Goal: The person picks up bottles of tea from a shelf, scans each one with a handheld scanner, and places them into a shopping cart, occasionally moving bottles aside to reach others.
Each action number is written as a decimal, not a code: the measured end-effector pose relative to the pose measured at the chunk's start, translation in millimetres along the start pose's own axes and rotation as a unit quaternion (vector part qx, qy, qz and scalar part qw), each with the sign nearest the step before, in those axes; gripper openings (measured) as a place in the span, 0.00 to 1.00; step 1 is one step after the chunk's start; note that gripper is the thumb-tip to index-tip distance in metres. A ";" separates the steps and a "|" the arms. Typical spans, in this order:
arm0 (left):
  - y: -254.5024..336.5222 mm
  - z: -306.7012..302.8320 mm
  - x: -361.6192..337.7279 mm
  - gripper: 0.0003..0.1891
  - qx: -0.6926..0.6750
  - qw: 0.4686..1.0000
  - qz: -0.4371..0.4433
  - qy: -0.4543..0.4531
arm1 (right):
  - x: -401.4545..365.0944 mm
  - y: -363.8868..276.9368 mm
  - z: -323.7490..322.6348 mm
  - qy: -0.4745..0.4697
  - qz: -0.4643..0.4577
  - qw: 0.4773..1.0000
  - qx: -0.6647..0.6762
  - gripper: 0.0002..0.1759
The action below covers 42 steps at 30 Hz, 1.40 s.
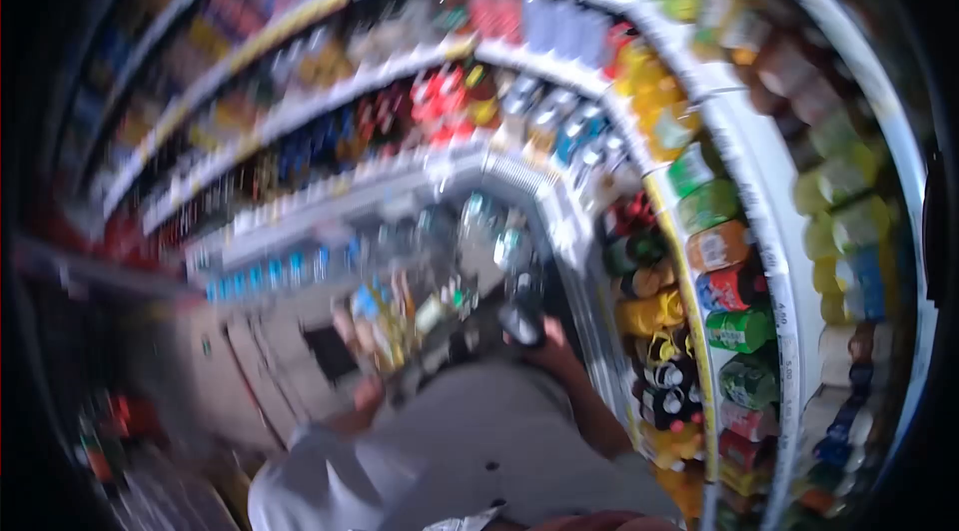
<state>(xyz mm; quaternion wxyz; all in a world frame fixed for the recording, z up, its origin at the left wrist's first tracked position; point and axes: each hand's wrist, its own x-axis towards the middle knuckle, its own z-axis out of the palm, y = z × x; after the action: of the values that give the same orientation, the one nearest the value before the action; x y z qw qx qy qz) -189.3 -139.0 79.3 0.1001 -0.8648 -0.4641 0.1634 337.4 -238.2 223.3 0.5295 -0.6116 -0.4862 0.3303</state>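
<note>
The view is heavily blurred. My left hand, at the end of a grey sleeve, is raised and grips a clear pack of yellowish bottles with a blue top. My right hand, on a bare forearm, reaches forward and is closed around a dark can or bottle. Both hands are held in front of the lowest cooler shelf. What exactly each item is cannot be made out.
Curved rows of shelves full of coloured drink cans and bottles fill the upper view. A door rack of cans stands close on the right. Brown cardboard boxes sit on the floor at lower left.
</note>
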 end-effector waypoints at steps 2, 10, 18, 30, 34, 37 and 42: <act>10.9 69.1 3.5 0.08 -0.012 0.998 -0.027 0.046 | 15.2 -21.1 32.6 0.012 0.027 0.990 -0.140 0.29; -4.7 -36.5 67.5 0.30 -0.398 0.791 -0.276 -0.374 | 36.9 -94.2 156.3 -0.116 0.154 0.979 -0.069 0.14; -19.9 -1.8 65.4 0.25 -0.455 0.820 -0.199 -0.285 | 21.8 -98.2 222.7 -0.096 0.222 0.963 -0.119 0.16; -15.2 88.9 89.4 0.20 -0.597 0.699 -0.259 -0.297 | -18.0 -104.5 232.0 -0.029 0.281 0.942 -0.181 0.14; -13.7 98.9 102.3 0.20 -0.571 0.686 -0.302 -0.335 | -32.9 -99.6 232.2 0.009 0.358 0.921 -0.154 0.19; -7.5 116.8 112.5 0.29 -0.526 0.702 -0.343 -0.336 | -44.8 -98.1 236.2 0.017 0.391 0.907 -0.153 0.20; 10.5 134.0 147.2 0.50 -0.452 0.763 -0.394 -0.239 | -61.2 -93.6 240.1 0.022 0.511 0.839 -0.182 0.29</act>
<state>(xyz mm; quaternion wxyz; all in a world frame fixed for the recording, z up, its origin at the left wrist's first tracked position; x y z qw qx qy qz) -155.6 -18.9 -76.2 -0.3614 -0.4835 -0.7930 0.0824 74.8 -220.8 254.1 0.1747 -0.8657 -0.1441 0.4463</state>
